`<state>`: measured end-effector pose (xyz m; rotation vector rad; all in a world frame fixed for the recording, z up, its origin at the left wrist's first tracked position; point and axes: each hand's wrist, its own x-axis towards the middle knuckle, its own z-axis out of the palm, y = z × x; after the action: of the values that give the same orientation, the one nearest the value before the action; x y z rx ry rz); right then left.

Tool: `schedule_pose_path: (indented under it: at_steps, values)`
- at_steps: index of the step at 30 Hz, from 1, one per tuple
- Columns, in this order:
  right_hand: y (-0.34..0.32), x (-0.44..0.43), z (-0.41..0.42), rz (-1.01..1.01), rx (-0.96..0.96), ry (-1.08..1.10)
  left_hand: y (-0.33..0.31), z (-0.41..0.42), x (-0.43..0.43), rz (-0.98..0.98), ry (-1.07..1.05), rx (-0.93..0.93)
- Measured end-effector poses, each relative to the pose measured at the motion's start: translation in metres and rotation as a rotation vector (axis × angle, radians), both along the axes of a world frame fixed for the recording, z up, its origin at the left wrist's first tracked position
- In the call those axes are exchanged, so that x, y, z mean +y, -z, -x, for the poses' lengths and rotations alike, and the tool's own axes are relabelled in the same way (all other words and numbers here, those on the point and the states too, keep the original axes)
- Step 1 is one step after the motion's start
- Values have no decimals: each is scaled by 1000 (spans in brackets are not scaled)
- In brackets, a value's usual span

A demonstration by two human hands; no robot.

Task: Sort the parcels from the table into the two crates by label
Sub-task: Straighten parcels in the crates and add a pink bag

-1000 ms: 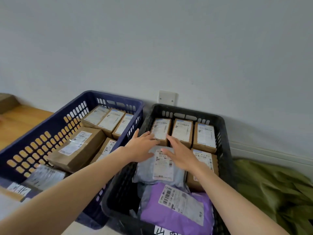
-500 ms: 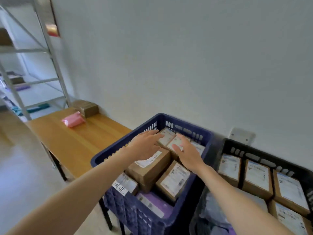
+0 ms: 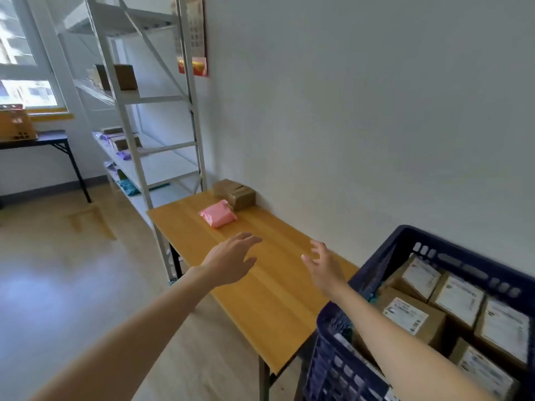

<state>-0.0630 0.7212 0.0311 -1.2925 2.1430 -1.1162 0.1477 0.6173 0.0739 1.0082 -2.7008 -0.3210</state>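
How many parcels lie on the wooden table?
2: a pink parcel far down the table, and a brown cardboard box behind it by the wall. The box could be two; too blurred to tell.

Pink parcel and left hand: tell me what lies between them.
Only bare table top. In the head view, nothing sits between the left hand and the pink parcel.
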Motion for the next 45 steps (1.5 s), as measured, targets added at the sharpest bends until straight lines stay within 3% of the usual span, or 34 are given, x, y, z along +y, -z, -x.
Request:
schedule_pose_path:
  at_steps: [12,25,34,42,45]
  values:
    - [51,-184,-69,-72,-6,-53,58,-90,-155,-184,-180,60]
    - [120,-413,-47,-121,-121,-7,110,-68,-400,-275,-216,-38]
    - [154,-495,-50,-241,-96,-22,152,-50,-510,-460,-252,2]
    - [174,-573,-61,-329,-31,64,180,-25,-629,-540,-81,-54]
    - [180,-600,-76,-429,130,47,194,-17,-669,-572,6,-91]
